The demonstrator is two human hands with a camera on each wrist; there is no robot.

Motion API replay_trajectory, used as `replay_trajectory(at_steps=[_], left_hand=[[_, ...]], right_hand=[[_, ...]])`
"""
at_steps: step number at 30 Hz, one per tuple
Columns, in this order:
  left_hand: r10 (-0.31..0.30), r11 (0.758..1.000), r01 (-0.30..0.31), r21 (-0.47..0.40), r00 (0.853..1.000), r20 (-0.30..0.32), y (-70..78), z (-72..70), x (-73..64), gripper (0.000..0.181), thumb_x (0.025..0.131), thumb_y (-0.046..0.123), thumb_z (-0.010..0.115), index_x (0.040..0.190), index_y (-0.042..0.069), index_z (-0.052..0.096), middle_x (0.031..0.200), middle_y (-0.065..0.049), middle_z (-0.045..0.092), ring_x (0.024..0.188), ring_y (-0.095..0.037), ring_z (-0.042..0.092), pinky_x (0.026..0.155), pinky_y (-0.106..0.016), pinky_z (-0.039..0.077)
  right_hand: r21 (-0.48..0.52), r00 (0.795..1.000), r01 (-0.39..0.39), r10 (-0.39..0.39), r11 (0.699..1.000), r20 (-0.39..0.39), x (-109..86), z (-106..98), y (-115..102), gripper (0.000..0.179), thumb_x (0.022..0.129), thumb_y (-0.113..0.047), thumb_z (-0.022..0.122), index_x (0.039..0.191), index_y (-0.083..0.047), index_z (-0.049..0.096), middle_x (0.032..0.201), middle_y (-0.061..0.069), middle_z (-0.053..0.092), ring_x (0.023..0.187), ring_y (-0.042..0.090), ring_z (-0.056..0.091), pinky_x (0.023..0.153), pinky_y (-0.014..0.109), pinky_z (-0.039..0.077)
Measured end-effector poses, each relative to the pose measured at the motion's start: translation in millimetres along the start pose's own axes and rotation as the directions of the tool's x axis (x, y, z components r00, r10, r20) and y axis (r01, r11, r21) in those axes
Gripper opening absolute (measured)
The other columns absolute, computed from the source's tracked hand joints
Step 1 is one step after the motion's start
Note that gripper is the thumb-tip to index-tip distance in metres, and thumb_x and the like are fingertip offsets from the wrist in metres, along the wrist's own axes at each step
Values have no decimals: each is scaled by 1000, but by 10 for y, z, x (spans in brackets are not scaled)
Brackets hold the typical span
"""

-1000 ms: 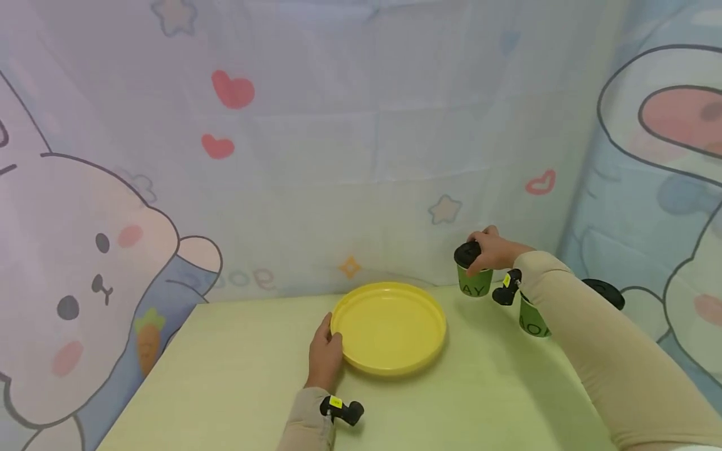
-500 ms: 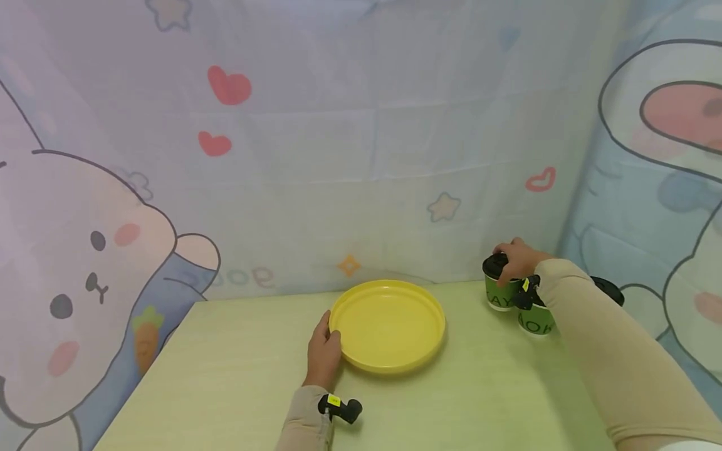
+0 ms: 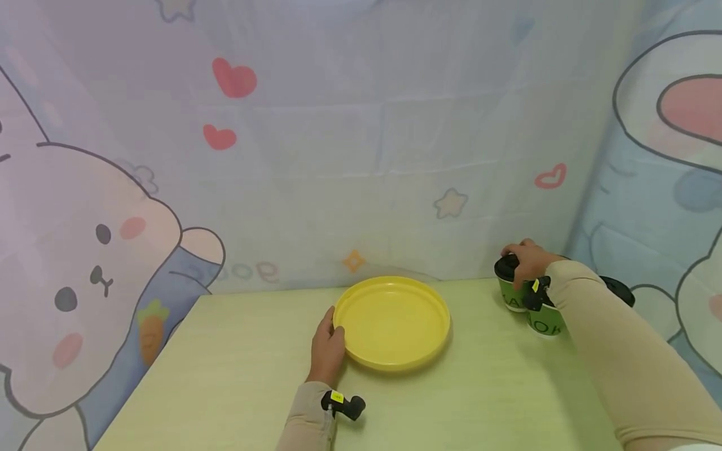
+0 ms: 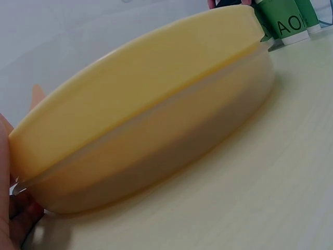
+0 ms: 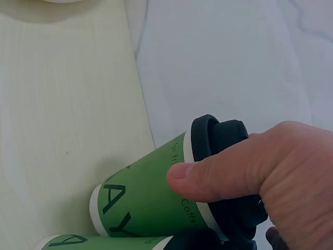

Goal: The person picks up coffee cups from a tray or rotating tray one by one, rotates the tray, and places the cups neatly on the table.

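My left hand (image 3: pixel 328 349) grips the left rim of a round yellow plate (image 3: pixel 392 322), thumb at the near side of the edge. In the left wrist view the plate's deep side wall (image 4: pixel 145 88) shows, with fingers reaching beneath the rim at the lower left. At the back right my right hand (image 3: pixel 533 259) holds a green paper coffee cup (image 5: pixel 151 187) with a black lid (image 5: pixel 205 138). The thumb presses its side just below the lid, and the other fingers are mostly hidden behind it. The cup stands close beside a second green cup (image 3: pixel 545 321), partly covered by my sleeve.
Another black lid (image 3: pixel 618 290) shows beyond my right sleeve. The pale wooden table (image 3: pixel 237 363) ends at a cartoon-printed cloth (image 3: pixel 316 188) at the back, with more cloth on the right. Each wrist wears a small black camera (image 3: pixel 343 406).
My right hand has carried the cup rightward and down, bringing it next to the other green cup on the table. My left hand stays on the plate, which has not moved.
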State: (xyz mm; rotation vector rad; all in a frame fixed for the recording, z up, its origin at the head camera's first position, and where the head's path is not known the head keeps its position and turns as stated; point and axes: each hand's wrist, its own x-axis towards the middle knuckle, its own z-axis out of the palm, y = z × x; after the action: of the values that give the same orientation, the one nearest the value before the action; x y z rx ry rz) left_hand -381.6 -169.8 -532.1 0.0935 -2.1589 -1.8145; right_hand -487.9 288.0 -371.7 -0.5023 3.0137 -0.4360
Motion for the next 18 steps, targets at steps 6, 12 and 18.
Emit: replay_trajectory(at_steps=[6, 12, 18], left_hand=[[2, 1000, -2, 10, 1000, 0, 14, -7, -3, 59, 99, 12, 45, 158, 7, 35, 162, -10, 35, 151, -30, 26, 122, -49, 21], [-8, 1000, 8, 10, 1000, 1, 16, -14, -25, 59, 99, 12, 45, 158, 8, 35, 162, -10, 34, 151, -31, 26, 121, -50, 22], [4, 1000, -4, 13, 1000, -3, 20, -14, -26, 58, 100, 12, 45, 158, 8, 36, 161, -10, 35, 151, -30, 27, 121, -50, 23]], right_hand=[[18, 999, 33, -32, 999, -34, -5, -1, -66, 88, 73, -4, 81, 147, 8, 36, 133, 39, 25, 111, 50, 41, 80, 54, 47], [19, 1000, 16, -16, 1000, -19, 16, 64, -13, 87, 75, -2, 78, 149, 11, 33, 134, 40, 22, 111, 49, 39, 79, 53, 45], [63, 1000, 23, -22, 998, -20, 55, 55, 62, 76, 77, 3, 70, 146, 10, 37, 135, 41, 17, 110, 50, 36, 75, 50, 44]])
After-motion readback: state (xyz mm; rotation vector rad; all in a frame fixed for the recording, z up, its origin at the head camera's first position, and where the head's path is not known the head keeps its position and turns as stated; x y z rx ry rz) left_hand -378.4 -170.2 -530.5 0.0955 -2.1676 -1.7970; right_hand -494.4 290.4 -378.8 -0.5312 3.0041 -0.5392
